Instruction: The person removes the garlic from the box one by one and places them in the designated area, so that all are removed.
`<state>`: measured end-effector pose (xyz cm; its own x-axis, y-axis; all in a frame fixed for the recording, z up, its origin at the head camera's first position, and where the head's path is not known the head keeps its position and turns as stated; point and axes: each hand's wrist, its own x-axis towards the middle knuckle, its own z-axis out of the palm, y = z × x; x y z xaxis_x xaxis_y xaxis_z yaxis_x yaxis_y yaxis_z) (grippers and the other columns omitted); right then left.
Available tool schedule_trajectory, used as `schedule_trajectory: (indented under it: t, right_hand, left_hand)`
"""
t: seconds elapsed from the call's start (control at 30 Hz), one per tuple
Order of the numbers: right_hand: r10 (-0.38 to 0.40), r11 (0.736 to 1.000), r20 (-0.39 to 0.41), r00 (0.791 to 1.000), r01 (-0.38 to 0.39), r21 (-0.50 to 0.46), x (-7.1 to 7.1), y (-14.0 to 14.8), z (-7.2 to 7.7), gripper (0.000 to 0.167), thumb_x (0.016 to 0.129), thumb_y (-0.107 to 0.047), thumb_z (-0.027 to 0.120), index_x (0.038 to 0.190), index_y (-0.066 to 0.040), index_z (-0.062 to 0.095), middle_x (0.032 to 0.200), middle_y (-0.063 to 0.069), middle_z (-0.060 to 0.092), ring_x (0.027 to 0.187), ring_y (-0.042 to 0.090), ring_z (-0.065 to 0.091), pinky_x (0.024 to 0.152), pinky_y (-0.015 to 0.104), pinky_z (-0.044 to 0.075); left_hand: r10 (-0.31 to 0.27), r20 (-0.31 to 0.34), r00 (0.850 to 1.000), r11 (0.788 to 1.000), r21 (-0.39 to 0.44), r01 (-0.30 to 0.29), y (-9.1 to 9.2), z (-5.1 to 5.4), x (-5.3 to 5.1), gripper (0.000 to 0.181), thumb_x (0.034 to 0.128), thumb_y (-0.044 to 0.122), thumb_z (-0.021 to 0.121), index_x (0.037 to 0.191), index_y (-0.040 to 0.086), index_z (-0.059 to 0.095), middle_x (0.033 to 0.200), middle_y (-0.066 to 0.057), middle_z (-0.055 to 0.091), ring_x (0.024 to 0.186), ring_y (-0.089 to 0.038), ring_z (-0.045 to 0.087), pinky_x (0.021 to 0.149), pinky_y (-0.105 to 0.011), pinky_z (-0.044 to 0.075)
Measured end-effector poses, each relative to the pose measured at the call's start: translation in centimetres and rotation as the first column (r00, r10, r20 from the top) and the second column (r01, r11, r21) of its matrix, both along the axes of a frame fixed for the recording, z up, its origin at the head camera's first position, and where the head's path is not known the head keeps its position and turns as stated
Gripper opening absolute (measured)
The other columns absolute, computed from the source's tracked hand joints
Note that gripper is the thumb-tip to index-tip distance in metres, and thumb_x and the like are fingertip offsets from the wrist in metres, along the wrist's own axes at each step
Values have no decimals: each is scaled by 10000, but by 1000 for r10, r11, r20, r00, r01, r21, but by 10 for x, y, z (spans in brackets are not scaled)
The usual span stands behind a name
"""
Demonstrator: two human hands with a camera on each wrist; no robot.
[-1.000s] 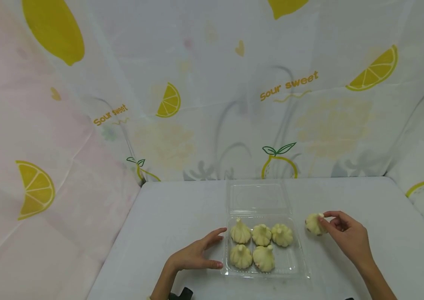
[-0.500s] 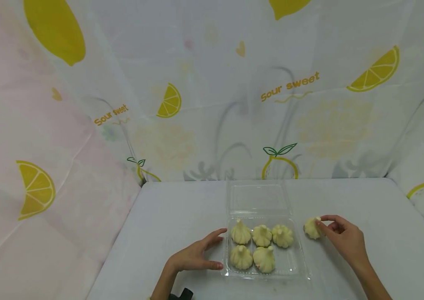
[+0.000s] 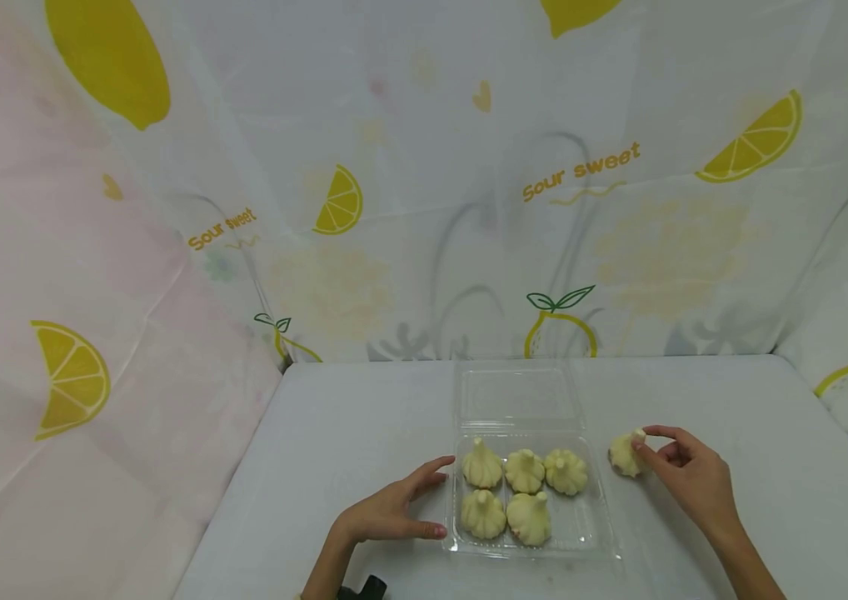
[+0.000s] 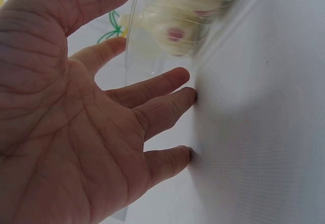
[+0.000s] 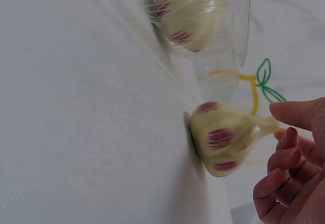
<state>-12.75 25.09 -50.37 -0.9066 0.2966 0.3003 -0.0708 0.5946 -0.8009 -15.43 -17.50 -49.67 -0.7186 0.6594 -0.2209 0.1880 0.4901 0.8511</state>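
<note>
My right hand [image 3: 694, 479] pinches a garlic bulb [image 3: 625, 455] by its stem, just right of a clear plastic box [image 3: 577, 525]. In the right wrist view this garlic bulb [image 5: 221, 137], pale with purple patches, is at or very near the tabletop. Several more bulbs stand in the box in two rows, among them a front-row bulb [image 3: 529, 518]; the front right of the box shows bare plastic. My left hand [image 3: 390, 510] is at the box's left side, fingers spread. In the left wrist view the left hand [image 4: 76, 122] has fingertips on the table.
The box's clear lid [image 3: 517, 396] lies folded back behind it. A white-covered table [image 3: 319, 442] spreads to both sides. Behind it hangs a lemon-print cloth [image 3: 424, 167]. A black object [image 3: 371, 588] shows by the left forearm.
The right hand and its garlic bulb have shifted slightly left and down, then barely moved. The left hand and the box stay put.
</note>
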Motion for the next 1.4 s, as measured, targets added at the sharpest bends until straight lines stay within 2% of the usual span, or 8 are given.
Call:
schedule_trajectory:
  t: [0.6, 1.03, 1.27, 1.4]
  right_hand:
    - [82, 997, -67, 994, -81, 8, 10, -19, 14, 286, 827, -156, 820, 1074, -69, 706, 684, -7, 579, 531, 61, 487, 430, 194, 376]
    - [199, 980, -54, 979, -199, 10, 17, -35, 10, 287, 839, -174, 809, 1093, -103, 697, 668, -51, 573, 509, 77, 487, 436, 212, 394]
    - [252, 967, -87, 964, -254, -7, 18, -47, 6, 272, 834, -149, 809, 1083, -113, 706, 675, -78, 582, 497, 76, 526, 448, 209, 423]
    - [276, 961, -105, 955, -277, 7, 18, -52, 5, 265, 822, -147, 819, 1063, -141, 709, 652, -93, 554, 485, 68, 497, 455, 199, 419]
  left_hand:
    - [-3, -9, 1000, 1000, -15, 3, 0, 1, -1, 918, 832, 315, 811, 1549, 352, 238, 1500, -117, 426, 1403, -274, 360, 1102, -546, 286]
    - [-11, -17, 1000, 1000, -14, 10, -1, -1, -1, 918, 834, 316, 811, 1550, 349, 237, 1499, -114, 429, 1401, -264, 362, 1104, -521, 296]
    - [-14, -25, 1000, 1000, -20, 13, -1, -1, -1, 919, 836, 332, 806, 1554, 332, 232, 1495, -125, 432, 1396, -257, 369, 1107, -507, 298]
    - [-9, -19, 1000, 1000, -20, 8, 0, 0, -1, 917, 833, 325, 809, 1552, 334, 239, 1493, -126, 435, 1398, -267, 368, 1105, -522, 296]
